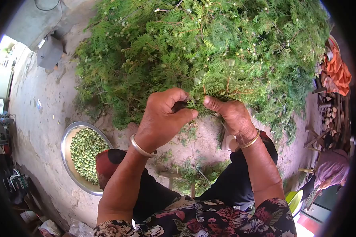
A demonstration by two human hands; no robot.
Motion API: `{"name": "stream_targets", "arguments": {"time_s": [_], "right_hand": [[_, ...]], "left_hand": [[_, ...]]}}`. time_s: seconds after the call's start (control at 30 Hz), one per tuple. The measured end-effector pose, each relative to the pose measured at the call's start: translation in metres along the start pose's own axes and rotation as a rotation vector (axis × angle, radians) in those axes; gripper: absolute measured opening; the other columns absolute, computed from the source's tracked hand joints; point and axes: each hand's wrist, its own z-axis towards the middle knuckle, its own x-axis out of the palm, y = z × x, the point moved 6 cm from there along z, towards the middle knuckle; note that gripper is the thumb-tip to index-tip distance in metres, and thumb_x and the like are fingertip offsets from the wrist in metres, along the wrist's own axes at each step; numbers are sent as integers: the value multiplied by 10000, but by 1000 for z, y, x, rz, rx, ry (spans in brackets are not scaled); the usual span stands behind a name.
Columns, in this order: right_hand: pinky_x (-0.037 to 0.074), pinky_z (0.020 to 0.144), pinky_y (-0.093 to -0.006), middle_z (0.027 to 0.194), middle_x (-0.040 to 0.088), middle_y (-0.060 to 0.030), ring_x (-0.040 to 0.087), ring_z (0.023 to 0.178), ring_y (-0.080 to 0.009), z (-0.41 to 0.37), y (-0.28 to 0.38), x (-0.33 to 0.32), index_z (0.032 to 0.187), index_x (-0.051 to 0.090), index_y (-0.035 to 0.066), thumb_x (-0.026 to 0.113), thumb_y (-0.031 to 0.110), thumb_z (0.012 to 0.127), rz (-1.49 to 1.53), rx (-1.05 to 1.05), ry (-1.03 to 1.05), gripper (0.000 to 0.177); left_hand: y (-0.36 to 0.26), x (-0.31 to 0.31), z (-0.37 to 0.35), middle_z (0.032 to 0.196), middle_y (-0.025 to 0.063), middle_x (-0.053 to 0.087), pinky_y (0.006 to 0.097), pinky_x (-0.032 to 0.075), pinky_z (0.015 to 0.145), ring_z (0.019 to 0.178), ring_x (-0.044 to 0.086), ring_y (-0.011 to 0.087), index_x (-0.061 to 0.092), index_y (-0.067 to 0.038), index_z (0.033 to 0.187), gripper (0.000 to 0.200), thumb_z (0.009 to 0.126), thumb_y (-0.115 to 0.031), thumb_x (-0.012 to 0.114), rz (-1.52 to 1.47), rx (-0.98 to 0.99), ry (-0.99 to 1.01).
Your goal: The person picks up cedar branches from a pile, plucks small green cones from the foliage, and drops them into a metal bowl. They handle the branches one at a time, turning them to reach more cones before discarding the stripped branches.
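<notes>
A single camera sits on my head and looks forward and steeply down over my lap. It is close. My left hand (162, 118) and right hand (229, 114) fill the middle of the picture, and my dark flowered cloth sleeves (273, 213) run in from the bottom edge. The wide lens bends everything round, with a dark ring at the corners. Straight ahead, the heap of feathery green branches (201, 47) takes the upper half. The round metal bowl of green berries (65, 134) lies low to my left on the bare earthen ground (43, 102).
</notes>
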Motion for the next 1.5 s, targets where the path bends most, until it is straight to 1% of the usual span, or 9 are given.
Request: {"name": "stream_targets", "arguments": {"time_s": [0.3, 0.5, 0.6, 0.7, 0.77, 1.03, 1.1, 1.23, 1.5], "right_hand": [[468, 810, -294, 1018, 674, -76, 603, 859, -145, 3, -10, -7, 1089, 652, 79, 619, 160, 871, -46, -302, -27, 234], [422, 902, -328, 1065, 660, -85, 598, 1001, -238, -7, -6, -5, 1160, 624, 158, 583, 38, 792, -615, -586, 18, 390], [460, 831, -284, 991, 663, -58, 596, 870, -127, -27, 9, 11, 1015, 652, -6, 665, 106, 825, -1209, -1089, -113, 221], [439, 875, -314, 1047, 667, -92, 606, 929, -226, -17, 11, 11, 1137, 626, 90, 603, 38, 800, -963, -803, -176, 342], [484, 792, -324, 996, 646, -83, 614, 873, -177, 2, -2, -3, 1053, 618, -2, 694, 124, 795, 139, -230, -197, 296], [468, 836, -300, 965, 657, -80, 609, 885, -172, -2, 9, -11, 1046, 626, -7, 742, 125, 755, 238, -306, -85, 340], [452, 858, -319, 957, 653, -73, 598, 905, -173, -6, 19, -16, 1044, 619, 1, 740, 149, 767, 377, -319, -123, 337], [444, 875, -343, 957, 647, -57, 592, 928, -181, -2, -5, -40, 1048, 614, 31, 727, 182, 786, 602, -49, -58, 322], [463, 792, -310, 937, 659, -39, 604, 876, -156, -3, -23, -35, 1029, 625, 37, 734, 193, 779, 515, 146, -114, 315]], "left_hand": [[15, 0, 1, 720, 41, 609, 223, 456, 571, 641, 561, 83, 598, 61, 885, 187, 715, 55, 675, -47, -216, -110], [32, -3, 1, 665, 100, 621, 248, 434, 518, 589, 544, 88, 591, 100, 800, 156, 686, 47, 683, -142, -314, -225], [32, 2, 4, 696, 55, 604, 241, 450, 512, 587, 566, 109, 589, 73, 844, 120, 724, 81, 597, -115, -325, -188], [10, -3, 5, 663, 47, 594, 235, 439, 501, 574, 556, 97, 587, 70, 822, 95, 731, 66, 612, 170, -172, -244], [12, 5, 5, 649, 43, 591, 233, 432, 499, 565, 550, 92, 584, 72, 823, 97, 734, 58, 621, 112, -71, -252], [43, 11, 6, 642, 47, 599, 236, 428, 483, 549, 550, 88, 592, 72, 834, 116, 746, 29, 655, 7, -203, -237], [31, -12, 7, 658, 73, 618, 250, 445, 472, 545, 565, 102, 605, 69, 838, 110, 756, 19, 658, 459, -123, -417], [22, 7, 7, 805, 149, 648, 299, 486, 505, 619, 604, 168, 596, 66, 939, 157, 830, -45, 569, -717, -269, -147], [5, 16, 7, 709, 87, 620, 200, 384, 442, 519, 514, 78, 618, 52, 934, 144, 841, -53, 587, -517, -158, 14]]}}
